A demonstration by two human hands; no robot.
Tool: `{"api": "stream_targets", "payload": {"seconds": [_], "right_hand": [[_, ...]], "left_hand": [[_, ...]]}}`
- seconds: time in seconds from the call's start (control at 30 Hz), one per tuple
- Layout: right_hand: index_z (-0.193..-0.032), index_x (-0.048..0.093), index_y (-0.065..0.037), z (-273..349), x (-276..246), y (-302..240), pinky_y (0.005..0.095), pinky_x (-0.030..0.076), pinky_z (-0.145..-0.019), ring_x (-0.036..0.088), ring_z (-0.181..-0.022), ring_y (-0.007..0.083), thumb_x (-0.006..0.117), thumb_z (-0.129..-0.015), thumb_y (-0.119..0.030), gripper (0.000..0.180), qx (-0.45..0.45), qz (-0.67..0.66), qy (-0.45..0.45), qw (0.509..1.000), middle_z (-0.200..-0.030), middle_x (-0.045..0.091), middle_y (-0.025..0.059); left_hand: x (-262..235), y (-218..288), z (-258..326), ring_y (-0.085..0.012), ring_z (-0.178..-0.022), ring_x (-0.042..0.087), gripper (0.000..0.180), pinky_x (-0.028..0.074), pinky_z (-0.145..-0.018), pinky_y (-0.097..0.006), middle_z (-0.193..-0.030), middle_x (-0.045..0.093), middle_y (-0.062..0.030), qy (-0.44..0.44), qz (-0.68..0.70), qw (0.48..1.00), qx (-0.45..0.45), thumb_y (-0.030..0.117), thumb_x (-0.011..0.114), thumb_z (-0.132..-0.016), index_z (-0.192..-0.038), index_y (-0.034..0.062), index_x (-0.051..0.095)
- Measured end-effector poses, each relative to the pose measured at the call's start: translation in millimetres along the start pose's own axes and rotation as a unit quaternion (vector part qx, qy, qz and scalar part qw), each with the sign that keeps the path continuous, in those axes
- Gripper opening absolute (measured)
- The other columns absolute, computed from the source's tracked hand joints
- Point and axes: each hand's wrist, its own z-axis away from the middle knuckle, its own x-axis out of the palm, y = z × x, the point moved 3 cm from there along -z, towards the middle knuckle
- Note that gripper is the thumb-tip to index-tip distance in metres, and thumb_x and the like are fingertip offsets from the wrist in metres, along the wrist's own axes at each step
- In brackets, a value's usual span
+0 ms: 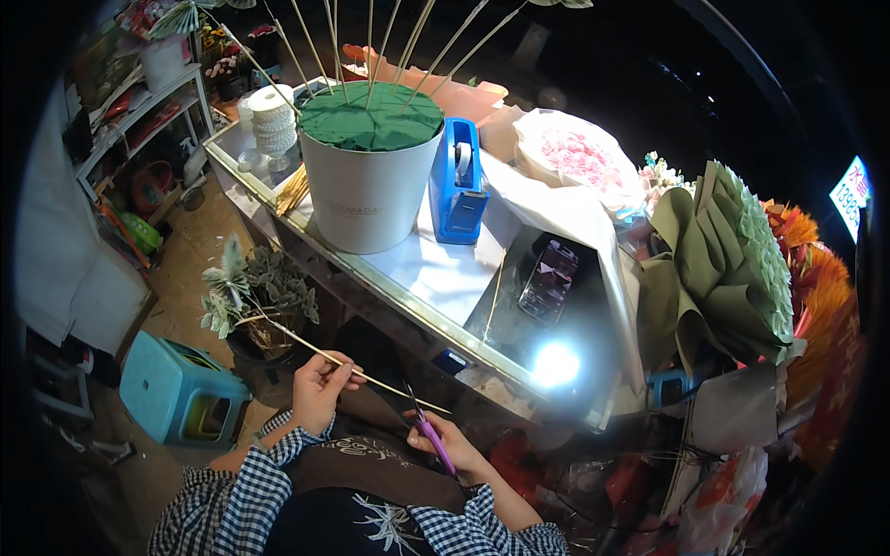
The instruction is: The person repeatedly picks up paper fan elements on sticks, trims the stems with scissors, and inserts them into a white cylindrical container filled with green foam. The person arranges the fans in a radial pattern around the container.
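Observation:
My left hand (320, 389) pinches a thin pale stick (399, 389), which slants from upper left to lower right. Grey-green leaves (227, 283) show at the stick's upper end, overlapping a leafy plant behind. In my right hand (454, 441) is a pair of scissors with purple handles (434, 443), its dark blades pointing up close to the stick; I cannot tell whether they touch it. Beyond my hands, a white bucket (357, 208) stands on the table, filled with green-covered material (371, 116). Several thin sticks rise from it.
On the table (399, 269) are a blue tape dispenser (459, 190), white ribbon rolls (272, 116), and a phone (551, 283) near a bright light (555, 364). Wrapped bouquets (723, 269) crowd the right. A blue stool (181, 389) and potted plant (269, 301) stand on the floor at left.

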Motion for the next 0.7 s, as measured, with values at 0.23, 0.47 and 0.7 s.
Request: {"api": "stream_targets", "payload": {"seconds": [0.23, 0.47, 0.7], "right_hand": [[-0.13, 0.043, -0.003, 0, 5, 4, 0.0185, 0.042, -0.072, 0.05, -0.081, 0.0046, 0.066, -0.086, -0.02, 0.052, 0.007, -0.069, 0.036, 0.997, -0.09, 0.055, -0.0019], [-0.12, 0.053, -0.001, 4, -2, 14, 0.0177, 0.038, -0.071, 0.047, -0.08, 0.0038, 0.068, -0.084, -0.016, 0.042, 0.015, 0.07, 0.022, 0.997, -0.087, 0.055, -0.0017], [-0.115, 0.057, 0.001, 30, -2, 26, 0.0158, 0.041, -0.068, 0.05, -0.076, 0.0027, 0.071, -0.081, -0.014, 0.039, 0.085, 0.023, -0.022, 0.996, -0.085, 0.058, -0.0016]], "left_hand": [[-8, -22, 9, -0.0174, -0.082, 0.066, 0.012, 0.053, -0.071, -0.025, -0.091, 0.064, -0.0109, -0.008, 0.033, 0.997, -0.068, 0.011, 0.05, -0.094, -0.1, 0.0007, 0.052], [-17, -34, 10, -0.0162, -0.081, 0.066, 0.012, 0.053, -0.069, -0.024, -0.088, 0.064, -0.01, 0.009, 0.049, 0.993, -0.107, 0.011, 0.049, -0.095, -0.1, 0.0011, 0.053], [-27, -56, 21, -0.016, -0.079, 0.066, 0.011, 0.055, -0.071, -0.024, -0.088, 0.064, -0.0104, -0.021, 0.123, 0.968, -0.216, 0.008, 0.05, -0.094, -0.101, 0.0003, 0.053]]}}
